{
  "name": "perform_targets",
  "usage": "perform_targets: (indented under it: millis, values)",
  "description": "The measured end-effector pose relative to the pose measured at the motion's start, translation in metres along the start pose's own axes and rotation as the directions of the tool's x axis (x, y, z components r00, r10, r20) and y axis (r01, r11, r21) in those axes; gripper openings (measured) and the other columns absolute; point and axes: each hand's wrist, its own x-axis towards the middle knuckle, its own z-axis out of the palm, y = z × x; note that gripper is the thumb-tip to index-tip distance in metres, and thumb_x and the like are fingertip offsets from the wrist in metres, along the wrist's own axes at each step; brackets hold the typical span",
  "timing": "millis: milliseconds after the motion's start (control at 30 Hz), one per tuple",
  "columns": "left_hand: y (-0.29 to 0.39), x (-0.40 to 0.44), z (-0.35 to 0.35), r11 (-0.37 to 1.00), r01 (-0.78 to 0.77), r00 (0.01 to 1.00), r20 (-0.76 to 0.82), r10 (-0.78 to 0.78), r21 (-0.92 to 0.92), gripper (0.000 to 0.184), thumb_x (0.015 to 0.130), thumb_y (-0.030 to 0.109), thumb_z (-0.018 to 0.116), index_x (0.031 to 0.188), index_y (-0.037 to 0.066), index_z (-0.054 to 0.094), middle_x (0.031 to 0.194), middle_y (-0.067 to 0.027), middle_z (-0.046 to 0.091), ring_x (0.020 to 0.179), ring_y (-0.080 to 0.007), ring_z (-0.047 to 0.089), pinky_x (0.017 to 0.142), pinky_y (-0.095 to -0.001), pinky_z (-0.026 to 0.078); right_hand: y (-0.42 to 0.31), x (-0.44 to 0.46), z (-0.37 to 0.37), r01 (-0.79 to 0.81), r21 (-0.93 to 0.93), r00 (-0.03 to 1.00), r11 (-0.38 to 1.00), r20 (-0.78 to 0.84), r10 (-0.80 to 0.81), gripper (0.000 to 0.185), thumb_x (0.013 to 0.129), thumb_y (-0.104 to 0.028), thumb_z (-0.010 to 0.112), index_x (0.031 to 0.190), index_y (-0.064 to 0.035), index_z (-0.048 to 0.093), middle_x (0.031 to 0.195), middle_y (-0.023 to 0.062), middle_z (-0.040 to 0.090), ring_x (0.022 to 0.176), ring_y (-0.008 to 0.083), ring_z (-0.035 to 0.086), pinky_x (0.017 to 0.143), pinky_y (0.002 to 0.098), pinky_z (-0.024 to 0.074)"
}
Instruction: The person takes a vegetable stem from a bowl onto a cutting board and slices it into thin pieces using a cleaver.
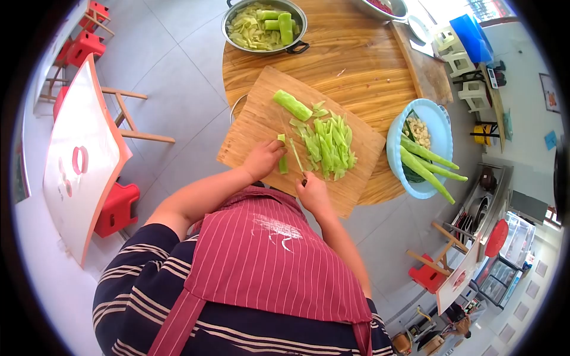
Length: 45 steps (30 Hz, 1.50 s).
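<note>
My left hand (pixel 265 159) presses its fingers on a narrow green vegetable piece (pixel 283 164) lying on the wooden cutting board (pixel 255 118). Just right of that piece, my right hand (pixel 312 193) grips the dark handle of a knife (pixel 296 155), its blade seen edge-on above the board. A heap of sliced green vegetable (pixel 330 145) lies to the right of the blade. Farther up the board rests a thick peeled stalk (pixel 292 105), with a few thin slices beside it.
A two-handled metal pan (pixel 224 27) of cut vegetable stands at the table's far left. At the right edge, a blue basin (pixel 440 127) holds long green vegetables and pale pieces. Behind are a wooden board (pixel 424 71) and a metal bowl (pixel 399 13).
</note>
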Motion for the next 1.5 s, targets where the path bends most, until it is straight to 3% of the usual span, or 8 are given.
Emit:
perform_targets:
  millis: [267, 400, 567, 867, 1067, 1267, 1367, 1500]
  values:
    - [-0.017, -0.005, 0.015, 0.962, -0.23, 0.972, -0.01, 0.234, 0.145, 0.027, 0.073, 0.013, 0.05, 0.096, 0.005, 0.062, 0.105, -0.007, 0.055, 0.095, -0.0246, 0.051, 0.08, -0.0347, 0.044, -0.006, -0.029, 0.003, -0.018, -0.181, 0.992, 0.983, 0.12, 0.04, 0.029, 0.084, -0.027, 0.051, 0.098, -0.0011, 0.05, 0.076, 0.0283, 0.061, 0.073, 0.0449, 0.059, 0.067, 0.0516, 0.0468]
    - [-0.011, -0.004, 0.014, 0.978, -0.174, 0.981, -0.064, 0.182, 0.113, 0.026, 0.072, 0.012, 0.051, 0.094, 0.006, 0.062, 0.103, -0.0069, 0.055, 0.093, -0.0246, 0.051, 0.079, -0.0343, 0.044, -0.012, -0.021, 0.012, -0.092, -0.166, 0.992, 0.982, 0.074, 0.106, 0.023, 0.083, -0.022, 0.054, 0.088, 0.0007, 0.053, 0.073, 0.0243, 0.061, 0.071, 0.0439, 0.058, 0.062, 0.0505, 0.0467]
    - [-0.007, 0.0, 0.006, 0.988, -0.152, 0.988, -0.014, 0.152, 0.026, 0.026, 0.072, 0.011, 0.051, 0.096, 0.006, 0.061, 0.101, -0.0078, 0.056, 0.092, -0.0249, 0.052, 0.078, -0.0333, 0.045, -0.005, 0.031, 0.023, 0.149, 0.013, 0.989, 0.989, 0.005, -0.149, 0.024, 0.085, -0.021, 0.05, 0.091, 0.0021, 0.054, 0.076, 0.0289, 0.06, 0.074, 0.0453, 0.059, 0.067, 0.0508, 0.0471]
    - [-0.01, -0.005, 0.014, 0.981, -0.16, 0.982, -0.086, 0.17, 0.11, 0.025, 0.073, 0.011, 0.051, 0.095, 0.005, 0.06, 0.097, -0.0082, 0.055, 0.091, -0.0261, 0.052, 0.081, -0.0333, 0.045, -0.021, -0.005, 0.009, -0.068, -0.171, 0.991, 0.983, 0.099, 0.086, 0.026, 0.085, -0.022, 0.05, 0.091, 0.0019, 0.056, 0.076, 0.0278, 0.061, 0.075, 0.0437, 0.059, 0.069, 0.0499, 0.0475]
    - [-0.007, -0.002, 0.007, 0.991, -0.116, 0.993, -0.003, 0.117, 0.06, 0.024, 0.072, 0.011, 0.051, 0.094, 0.006, 0.06, 0.097, -0.008, 0.056, 0.089, -0.0258, 0.052, 0.08, -0.0332, 0.045, -0.011, 0.039, 0.019, 0.127, -0.003, 0.99, 0.992, 0.055, -0.126, 0.027, 0.084, -0.024, 0.049, 0.091, 0.0019, 0.056, 0.079, 0.0287, 0.061, 0.077, 0.0436, 0.06, 0.071, 0.0512, 0.0467]
    - [-0.011, -0.012, 0.023, 0.996, -0.078, 0.989, -0.122, 0.082, 0.04, 0.024, 0.071, 0.01, 0.052, 0.094, 0.006, 0.059, 0.098, -0.0085, 0.056, 0.089, -0.0256, 0.054, 0.077, -0.0341, 0.046, -0.02, -0.006, 0.005, -0.007, -0.197, 0.992, 0.98, 0.125, 0.032, 0.029, 0.084, -0.025, 0.051, 0.09, 0.0033, 0.055, 0.079, 0.0273, 0.061, 0.077, 0.0436, 0.06, 0.071, 0.0508, 0.0468]
    - [-0.007, -0.009, 0.02, 0.996, -0.069, 0.99, -0.121, 0.076, 0.063, 0.024, 0.072, 0.01, 0.052, 0.094, 0.006, 0.059, 0.099, -0.0087, 0.056, 0.088, -0.026, 0.055, 0.077, -0.0344, 0.046, -0.019, 0.01, 0.019, -0.058, -0.117, 0.994, 0.992, 0.086, 0.068, 0.03, 0.083, -0.025, 0.051, 0.089, 0.0036, 0.055, 0.08, 0.0267, 0.062, 0.077, 0.0438, 0.06, 0.071, 0.0509, 0.0468]
    - [-0.012, -0.01, 0.018, 0.995, -0.102, 0.993, -0.055, 0.102, 0.014, 0.024, 0.073, 0.01, 0.052, 0.095, 0.006, 0.059, 0.101, -0.0087, 0.056, 0.087, -0.026, 0.055, 0.077, -0.0341, 0.047, -0.013, 0.039, 0.021, 0.098, -0.01, 0.993, 0.995, 0.073, -0.097, 0.03, 0.084, -0.026, 0.051, 0.089, 0.0032, 0.056, 0.08, 0.0267, 0.062, 0.077, 0.0442, 0.06, 0.072, 0.0511, 0.0466]
